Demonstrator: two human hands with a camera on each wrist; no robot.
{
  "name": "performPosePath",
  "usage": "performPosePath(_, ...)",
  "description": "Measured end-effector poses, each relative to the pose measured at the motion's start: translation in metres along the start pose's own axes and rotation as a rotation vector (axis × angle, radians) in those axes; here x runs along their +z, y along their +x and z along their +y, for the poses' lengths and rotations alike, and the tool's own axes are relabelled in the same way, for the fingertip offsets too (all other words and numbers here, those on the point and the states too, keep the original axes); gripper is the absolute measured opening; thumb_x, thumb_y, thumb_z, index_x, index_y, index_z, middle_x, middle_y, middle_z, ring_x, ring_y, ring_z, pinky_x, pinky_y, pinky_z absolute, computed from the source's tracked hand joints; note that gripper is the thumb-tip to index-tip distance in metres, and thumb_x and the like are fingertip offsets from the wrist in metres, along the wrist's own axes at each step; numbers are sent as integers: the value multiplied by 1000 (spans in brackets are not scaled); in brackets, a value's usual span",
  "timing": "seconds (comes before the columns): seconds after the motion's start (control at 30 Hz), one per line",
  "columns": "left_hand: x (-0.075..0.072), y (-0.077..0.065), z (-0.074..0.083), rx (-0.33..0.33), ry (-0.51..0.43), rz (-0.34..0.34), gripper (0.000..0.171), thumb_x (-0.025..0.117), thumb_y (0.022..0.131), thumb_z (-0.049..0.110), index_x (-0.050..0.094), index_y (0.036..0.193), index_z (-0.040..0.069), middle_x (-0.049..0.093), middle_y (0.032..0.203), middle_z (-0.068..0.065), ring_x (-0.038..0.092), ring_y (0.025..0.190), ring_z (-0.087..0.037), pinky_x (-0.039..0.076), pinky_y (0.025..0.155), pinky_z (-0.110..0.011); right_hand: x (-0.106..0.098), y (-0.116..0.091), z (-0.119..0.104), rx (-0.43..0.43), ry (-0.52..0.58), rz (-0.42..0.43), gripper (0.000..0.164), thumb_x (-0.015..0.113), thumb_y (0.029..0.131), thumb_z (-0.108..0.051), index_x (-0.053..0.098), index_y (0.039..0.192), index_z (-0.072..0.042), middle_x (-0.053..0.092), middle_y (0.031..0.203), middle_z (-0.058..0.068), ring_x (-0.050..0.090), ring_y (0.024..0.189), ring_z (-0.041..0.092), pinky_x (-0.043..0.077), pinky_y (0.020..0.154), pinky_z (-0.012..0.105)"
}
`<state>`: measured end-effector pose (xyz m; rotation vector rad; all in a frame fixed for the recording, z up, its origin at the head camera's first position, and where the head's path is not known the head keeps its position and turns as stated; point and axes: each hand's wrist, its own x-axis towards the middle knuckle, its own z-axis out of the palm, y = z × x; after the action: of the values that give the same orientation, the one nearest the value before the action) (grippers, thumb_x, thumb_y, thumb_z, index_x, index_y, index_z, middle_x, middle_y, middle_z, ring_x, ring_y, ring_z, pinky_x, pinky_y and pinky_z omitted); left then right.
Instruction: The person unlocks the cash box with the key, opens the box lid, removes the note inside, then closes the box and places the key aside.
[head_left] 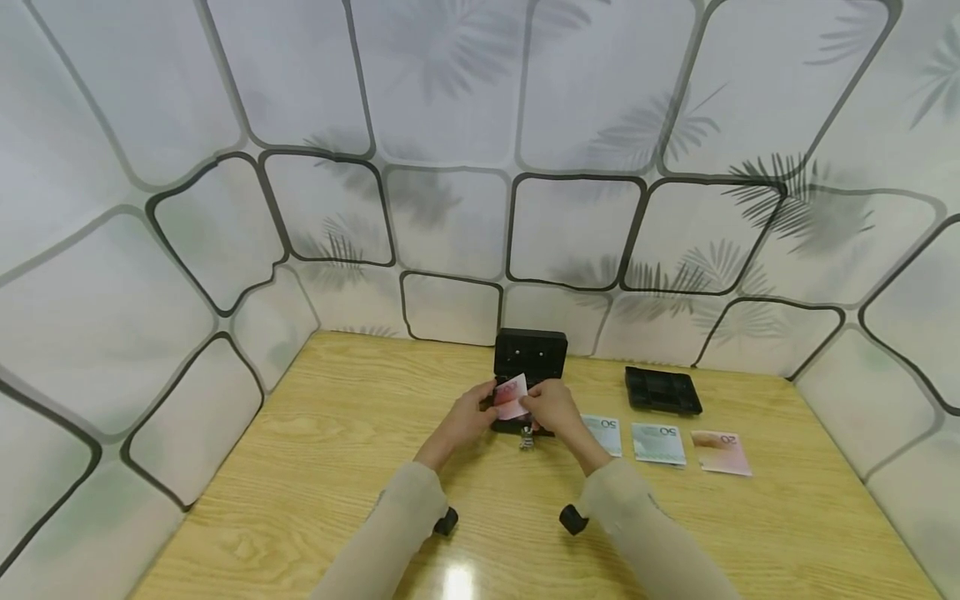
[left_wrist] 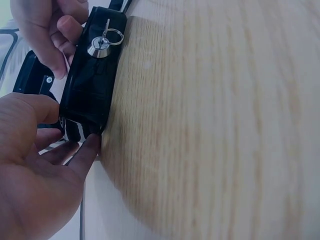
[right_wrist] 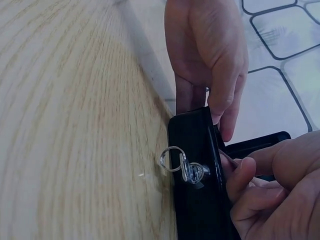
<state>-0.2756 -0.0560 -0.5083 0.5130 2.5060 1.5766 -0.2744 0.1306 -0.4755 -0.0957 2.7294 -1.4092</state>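
Note:
Both hands are at a small black cash box (head_left: pixel 530 343) whose lid stands raised at the back. Above its opening, a tilted reddish-pink banknote (head_left: pixel 512 396) is pinched at its right edge by the right hand (head_left: pixel 558 408). The left hand (head_left: pixel 467 414) has its thumb and forefinger at the note's left edge. In the left wrist view, lower fingers of the left hand (left_wrist: pixel 45 165) touch the box's end. The right hand (right_wrist: pixel 280 185) is curled above the rim in the right wrist view. Keys on a ring (right_wrist: pixel 186 167) hang from the lock. The box's inside is mostly hidden.
A black compartment tray (head_left: pixel 663 390) lies to the right on the wooden table (head_left: pixel 337 467). Before it are two piles of greenish 50 notes (head_left: pixel 603 433) and a pile of pinkish 20 notes (head_left: pixel 722 452). A patterned curtain (head_left: pixel 450 217) closes off the back and sides.

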Motion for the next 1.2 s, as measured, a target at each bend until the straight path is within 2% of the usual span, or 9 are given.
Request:
performPosePath(0.2,0,1,0,2,21,6,54,56,103,0,37,152,-14,41,155,-32,42,142,-42,39,114,-52,1,0,2,19,16,27,28,64,95,-3,66,67,1,49,45,-2,54,43,17,33,41,20)
performPosePath(0.4,1,0,1,-10,13,2,55,55,102,0,37,153,-12,42,154,-31,49,136,-41,43,111,-51,-4,-1,7,66,37,39,29,63,97,-6,65,69,0,51,47,0,51,43,12,33,42,20)
performPosePath(0.67,0,0,2,-13,24,3,56,56,103,2,37,154,-11,38,157,-30,41,143,-42,38,115,-53,-22,-8,7,82,142,28,25,61,102,-10,70,83,4,55,54,7,42,45,10,29,42,21)
performPosePath(0.9,0,0,2,-6,31,-2,57,56,103,1,36,154,-11,38,156,-31,43,141,-43,38,115,-53,-40,-13,2,106,284,-28,23,58,105,-11,74,104,6,69,79,20,47,51,10,31,46,22)
performPosePath(1.2,1,0,0,17,37,9,56,55,101,-1,37,152,-14,39,156,-33,36,145,-45,32,118,-54,-68,-22,-1,104,371,-80,26,60,106,-18,69,110,5,68,79,6,50,56,10,32,49,23)
